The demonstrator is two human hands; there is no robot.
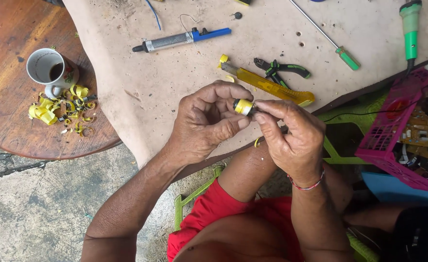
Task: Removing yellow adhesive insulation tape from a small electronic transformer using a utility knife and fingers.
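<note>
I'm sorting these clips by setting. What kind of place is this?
Probably an informal outdoor electronics repair spot. A worn work board carries a soldering iron, cutters and a screwdriver; a pink basket holds circuit boards. Bare concrete ground lies below.

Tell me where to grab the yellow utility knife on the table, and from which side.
Probably the yellow utility knife is best gripped at mid-handle, pinched across its narrow width from above. It lies flat on the table, slanting from upper left to lower right. The green-handled pliers crowd its far edge, so come from the near side, past the left hand and right hand.
</note>
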